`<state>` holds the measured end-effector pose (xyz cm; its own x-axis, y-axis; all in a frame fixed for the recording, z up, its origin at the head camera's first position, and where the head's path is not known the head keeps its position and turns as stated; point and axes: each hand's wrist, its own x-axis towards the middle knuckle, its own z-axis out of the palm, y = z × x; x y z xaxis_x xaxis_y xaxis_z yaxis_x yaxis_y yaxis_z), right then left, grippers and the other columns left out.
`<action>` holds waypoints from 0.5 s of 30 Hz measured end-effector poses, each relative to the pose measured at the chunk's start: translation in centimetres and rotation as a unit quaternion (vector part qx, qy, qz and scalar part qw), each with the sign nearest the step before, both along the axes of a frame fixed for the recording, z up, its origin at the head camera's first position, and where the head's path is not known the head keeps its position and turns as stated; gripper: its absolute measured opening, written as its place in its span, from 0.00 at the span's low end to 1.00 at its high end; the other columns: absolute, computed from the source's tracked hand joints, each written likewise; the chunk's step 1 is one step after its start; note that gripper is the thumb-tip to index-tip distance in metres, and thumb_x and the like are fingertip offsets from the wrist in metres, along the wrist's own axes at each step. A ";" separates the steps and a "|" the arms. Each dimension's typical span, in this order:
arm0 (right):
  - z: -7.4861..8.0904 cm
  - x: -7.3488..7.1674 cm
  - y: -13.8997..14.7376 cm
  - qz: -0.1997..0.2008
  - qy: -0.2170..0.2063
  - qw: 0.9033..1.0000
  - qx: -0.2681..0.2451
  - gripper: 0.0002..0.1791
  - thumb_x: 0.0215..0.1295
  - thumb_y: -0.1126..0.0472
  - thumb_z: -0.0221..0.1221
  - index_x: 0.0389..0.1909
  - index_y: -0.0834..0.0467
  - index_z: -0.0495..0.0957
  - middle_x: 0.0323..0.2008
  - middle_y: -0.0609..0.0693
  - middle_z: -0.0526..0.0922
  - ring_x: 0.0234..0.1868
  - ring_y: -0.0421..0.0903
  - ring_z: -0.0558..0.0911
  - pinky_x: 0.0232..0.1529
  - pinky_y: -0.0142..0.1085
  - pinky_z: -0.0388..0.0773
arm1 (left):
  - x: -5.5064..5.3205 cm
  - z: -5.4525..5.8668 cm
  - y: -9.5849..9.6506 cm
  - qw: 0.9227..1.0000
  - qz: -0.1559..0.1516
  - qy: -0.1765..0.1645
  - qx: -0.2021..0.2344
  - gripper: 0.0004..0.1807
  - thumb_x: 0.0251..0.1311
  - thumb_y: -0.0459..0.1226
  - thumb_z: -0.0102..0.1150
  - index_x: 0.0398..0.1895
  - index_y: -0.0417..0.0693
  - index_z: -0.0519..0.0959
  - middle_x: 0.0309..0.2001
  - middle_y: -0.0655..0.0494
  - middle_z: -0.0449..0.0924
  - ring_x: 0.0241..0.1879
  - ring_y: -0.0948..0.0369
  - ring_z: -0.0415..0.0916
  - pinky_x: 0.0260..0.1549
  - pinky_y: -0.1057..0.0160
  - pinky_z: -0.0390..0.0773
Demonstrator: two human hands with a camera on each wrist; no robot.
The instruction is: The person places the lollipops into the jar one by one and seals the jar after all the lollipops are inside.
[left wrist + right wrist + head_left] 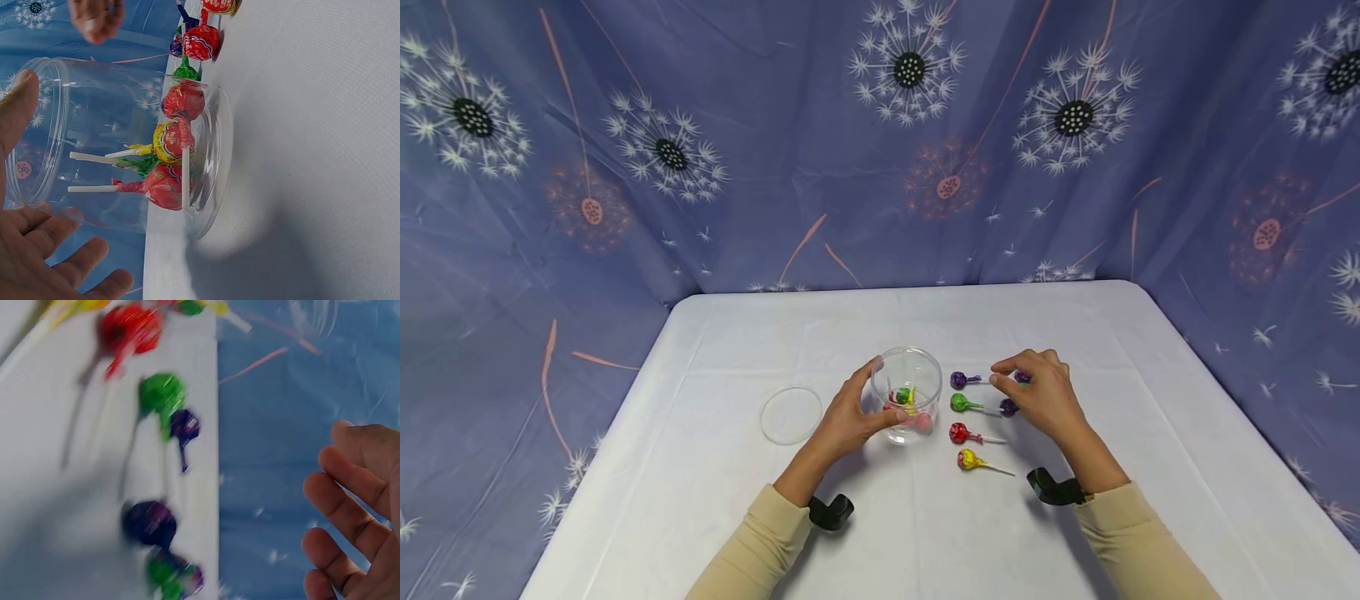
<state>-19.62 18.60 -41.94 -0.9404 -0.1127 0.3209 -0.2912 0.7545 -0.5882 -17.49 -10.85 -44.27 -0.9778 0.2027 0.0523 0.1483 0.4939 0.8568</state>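
Observation:
A clear plastic jar stands on the table with several wrapped lollipops inside, among them a red lollipop and a yellow one. My left hand holds the jar, its thumb on one side and fingers on the other. To the right, my right hand hovers over purple lollipops, fingers loosely bent. In the right wrist view nothing shows between them. Close by lie a purple lollipop, a green lollipop and another purple one. Nearer me are a red lollipop and a yellow lollipop.
Left of the jar, a clear round lid lies flat on the white-covered table. Beyond the table's back edge hangs a blue curtain with a dandelion pattern. A black camera mount sits at each wrist.

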 end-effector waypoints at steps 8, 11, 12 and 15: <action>-2.0 0.4 2.9 -0.027 -0.018 0.999 0.019 0.07 0.57 0.59 0.65 0.36 0.56 0.85 0.38 0.55 0.84 0.40 0.50 0.69 0.41 0.43 0.53 | 0.0 0.1 0.0 1.000 -0.001 -0.002 -0.002 0.51 0.44 0.55 0.71 0.72 0.64 0.55 0.72 0.54 0.58 0.72 0.50 0.52 0.66 0.41 0.58; -2.6 0.5 3.5 -0.036 -0.025 0.999 0.027 0.07 0.57 0.59 0.65 0.35 0.56 0.85 0.37 0.56 0.84 0.40 0.52 0.69 0.40 0.42 0.53 | 0.0 0.1 0.0 1.000 0.000 -0.004 -0.002 0.51 0.43 0.56 0.71 0.72 0.64 0.55 0.72 0.54 0.58 0.72 0.49 0.52 0.66 0.41 0.58; -2.7 0.5 3.6 -0.038 -0.029 0.998 0.030 0.07 0.56 0.59 0.65 0.35 0.56 0.85 0.37 0.56 0.84 0.40 0.52 0.69 0.40 0.42 0.53 | 0.0 0.1 0.0 1.000 0.000 -0.004 -0.002 0.51 0.43 0.56 0.71 0.72 0.64 0.55 0.72 0.54 0.57 0.72 0.50 0.52 0.66 0.41 0.58; -3.2 0.7 4.0 -0.042 -0.034 0.998 0.041 0.07 0.56 0.58 0.65 0.34 0.56 0.86 0.37 0.56 0.84 0.40 0.53 0.70 0.40 0.44 0.54 | 0.0 0.1 0.1 1.000 0.002 -0.007 -0.004 0.52 0.43 0.57 0.71 0.72 0.64 0.55 0.72 0.54 0.57 0.73 0.50 0.52 0.67 0.41 0.57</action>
<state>-18.97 22.64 -45.10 -0.9669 -0.0567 0.2488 -0.1871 0.8206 -0.5400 -17.51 -10.76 -44.19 -0.9792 0.1995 0.0377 0.1350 0.5009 0.8549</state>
